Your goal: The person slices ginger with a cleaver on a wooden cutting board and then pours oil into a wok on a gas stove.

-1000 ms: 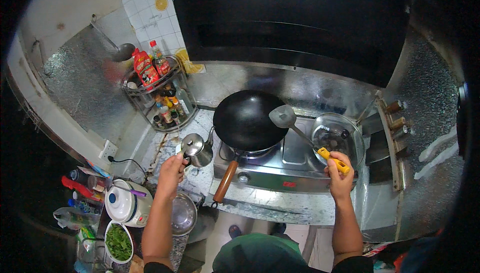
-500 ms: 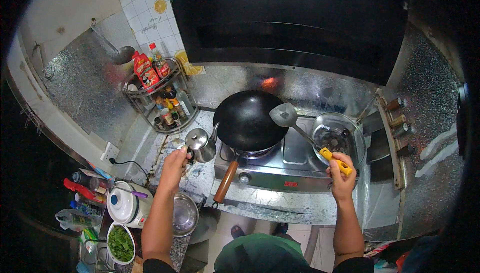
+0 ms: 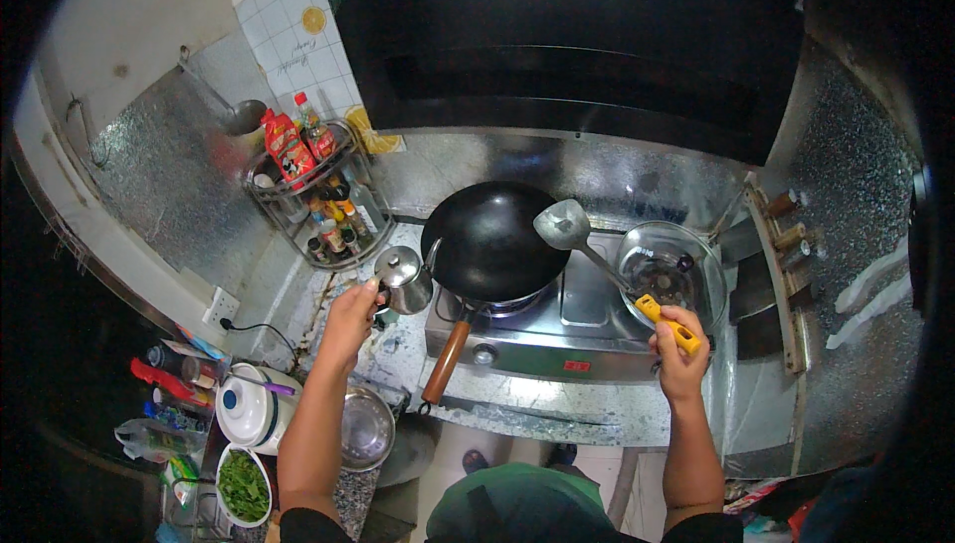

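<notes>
- On the stove, just in front of me, sits a big black wok, its brown wooden handle pointing back toward me
- My left hand is curled closed around the handle of a little shiny metal pot, with my thumb up on top
- That pot is at the left side of the wok, and its thin spout reaches over the wok's left edge; I cannot tell if they touch
- My right hand is wrapped tight around the yellow handle of a metal spatula
- The spatula's flat grey end is over the right edge of the wok, and I cannot tell if it touches
- Under the spatula's long stem, on the right part of the stove, lies a round glass lid
- Off to my left, near my arm, are a shiny metal bowl, a white cooker and a white bowl full of green leaves
- Past the pot, red bottles stand up on a corner rack
</notes>
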### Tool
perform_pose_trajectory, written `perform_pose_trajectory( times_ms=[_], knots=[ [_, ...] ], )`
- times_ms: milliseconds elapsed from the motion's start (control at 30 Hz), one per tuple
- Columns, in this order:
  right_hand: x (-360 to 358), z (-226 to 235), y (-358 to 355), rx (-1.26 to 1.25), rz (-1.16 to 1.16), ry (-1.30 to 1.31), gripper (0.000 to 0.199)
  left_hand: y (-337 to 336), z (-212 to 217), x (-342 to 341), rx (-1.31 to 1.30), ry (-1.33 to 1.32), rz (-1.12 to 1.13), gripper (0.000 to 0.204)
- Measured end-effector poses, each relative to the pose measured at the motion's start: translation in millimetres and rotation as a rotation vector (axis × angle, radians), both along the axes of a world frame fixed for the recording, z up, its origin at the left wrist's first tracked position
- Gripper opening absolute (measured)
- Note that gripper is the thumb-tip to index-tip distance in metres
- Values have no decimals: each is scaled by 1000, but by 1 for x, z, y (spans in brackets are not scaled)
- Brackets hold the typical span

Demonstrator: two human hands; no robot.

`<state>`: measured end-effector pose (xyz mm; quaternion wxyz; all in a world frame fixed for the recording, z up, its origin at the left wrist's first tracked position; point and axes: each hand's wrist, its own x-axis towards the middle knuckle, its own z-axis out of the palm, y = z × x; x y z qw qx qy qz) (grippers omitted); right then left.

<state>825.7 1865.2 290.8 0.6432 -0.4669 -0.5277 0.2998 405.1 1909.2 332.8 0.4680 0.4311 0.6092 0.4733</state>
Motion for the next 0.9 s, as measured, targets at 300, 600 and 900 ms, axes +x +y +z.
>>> perform_pose_trajectory(
  times_ms=[300, 600, 900],
  knots=[
    [8, -4, -4, 18, 2, -3, 18, 17, 2, 4, -3, 84, -11, 38],
    [16, -4, -11, 28, -2, 41, 20, 48, 0, 17, 92, 285, -124, 44],
    [26, 0, -21, 48, -33, 55, 20, 96, 10, 61, 90, 603, -285, 51]
  ],
)
